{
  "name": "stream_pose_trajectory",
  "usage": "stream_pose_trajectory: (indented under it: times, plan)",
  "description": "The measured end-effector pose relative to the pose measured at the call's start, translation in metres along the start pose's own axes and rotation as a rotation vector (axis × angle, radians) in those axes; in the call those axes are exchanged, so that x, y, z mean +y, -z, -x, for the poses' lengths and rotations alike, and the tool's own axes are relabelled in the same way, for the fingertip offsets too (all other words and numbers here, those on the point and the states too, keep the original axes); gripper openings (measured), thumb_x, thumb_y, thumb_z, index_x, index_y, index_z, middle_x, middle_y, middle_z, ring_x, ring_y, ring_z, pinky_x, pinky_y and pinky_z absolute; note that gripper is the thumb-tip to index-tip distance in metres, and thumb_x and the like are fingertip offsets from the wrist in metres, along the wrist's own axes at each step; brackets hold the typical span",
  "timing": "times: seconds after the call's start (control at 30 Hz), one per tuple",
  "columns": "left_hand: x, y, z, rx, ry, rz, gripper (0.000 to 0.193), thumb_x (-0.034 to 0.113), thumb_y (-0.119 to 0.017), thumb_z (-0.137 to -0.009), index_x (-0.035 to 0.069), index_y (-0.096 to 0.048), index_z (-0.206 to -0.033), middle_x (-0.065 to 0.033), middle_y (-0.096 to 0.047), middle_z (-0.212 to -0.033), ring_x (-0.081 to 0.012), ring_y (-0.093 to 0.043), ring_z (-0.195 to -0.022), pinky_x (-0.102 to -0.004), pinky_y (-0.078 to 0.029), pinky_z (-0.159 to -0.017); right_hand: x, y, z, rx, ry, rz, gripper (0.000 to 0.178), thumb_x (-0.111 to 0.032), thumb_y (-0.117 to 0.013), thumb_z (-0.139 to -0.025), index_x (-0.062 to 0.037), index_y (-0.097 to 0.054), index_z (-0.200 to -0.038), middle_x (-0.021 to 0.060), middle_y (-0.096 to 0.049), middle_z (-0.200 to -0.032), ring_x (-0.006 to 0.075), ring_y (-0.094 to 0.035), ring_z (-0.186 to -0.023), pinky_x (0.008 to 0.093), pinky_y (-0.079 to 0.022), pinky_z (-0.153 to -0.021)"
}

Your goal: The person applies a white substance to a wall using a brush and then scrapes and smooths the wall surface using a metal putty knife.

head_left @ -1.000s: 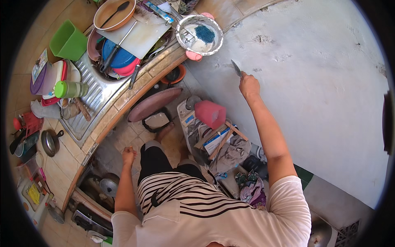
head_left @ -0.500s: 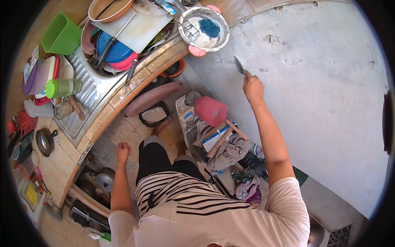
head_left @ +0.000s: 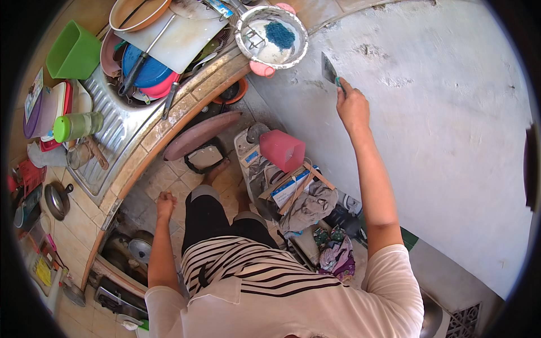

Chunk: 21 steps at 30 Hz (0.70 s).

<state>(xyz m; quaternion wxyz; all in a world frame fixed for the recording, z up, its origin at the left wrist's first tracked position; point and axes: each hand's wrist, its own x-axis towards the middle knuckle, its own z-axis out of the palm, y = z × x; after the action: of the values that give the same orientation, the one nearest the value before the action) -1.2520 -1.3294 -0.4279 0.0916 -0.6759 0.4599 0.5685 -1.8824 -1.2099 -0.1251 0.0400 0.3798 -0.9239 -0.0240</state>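
Observation:
My right hand (head_left: 354, 108) is wrapped round the green handle of a putty knife (head_left: 328, 68). Its flat metal blade is at the pale, patchy wall (head_left: 445, 129), pointing away from me; whether the blade touches the surface I cannot tell. To the left of the blade, a pot (head_left: 304, 40) with pink handles holds white material and a heap of blue powder. My left hand (head_left: 165, 206) hangs low beside my leg over the floor, its fingers curled; what they hold, if anything, is too small to make out.
A tiled counter with a steel sink (head_left: 107, 107) full of dishes curves along the left. On the floor stand a pink container (head_left: 283, 151), a grey cloth (head_left: 311, 207) and a black-rimmed tray (head_left: 205, 158). A round pinkish board (head_left: 197, 135) leans under the counter edge.
My right hand has moved up and slightly right along the wall with the putty knife. My left hand stays low with curled fingers. The whole view has shifted a little.

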Motion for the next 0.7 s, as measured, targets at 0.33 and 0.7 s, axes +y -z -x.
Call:
stream_pose_trajectory:
  times: [0.33, 0.7]
  plan:
    - [-0.011, 0.005, 0.007, 0.004, 0.096, 0.016, 0.031, 0.033, -0.052, -0.105, 0.004, -0.059, -0.113, -0.008, -0.07, -0.085, -0.0154, -0.068, -0.07, -0.0288, -0.051, -0.058, 0.007, -0.077, 0.005, -0.238, -0.059, 0.103, 0.038, -0.02, -0.059, -0.097, -0.0129, -0.064, -0.133, 0.0251, -0.069, -0.101, 0.0423, -0.071, -0.087, 0.0487, -0.058, -0.078]
    - [0.158, 0.018, 0.09, 0.357, -1.044, -0.446, 0.02, 0.006, -0.056, -0.098, 0.003, -0.064, -0.116, -0.0158, -0.069, -0.1, -0.0311, -0.067, -0.085, -0.0394, -0.054, -0.078, 0.022, 0.016, 0.038, -0.199, -0.037, 0.118, 0.035, -0.02, -0.059, -0.097, -0.0149, -0.067, -0.131, 0.022, -0.069, -0.089, 0.0394, -0.07, -0.078, 0.0478, -0.057, -0.071]
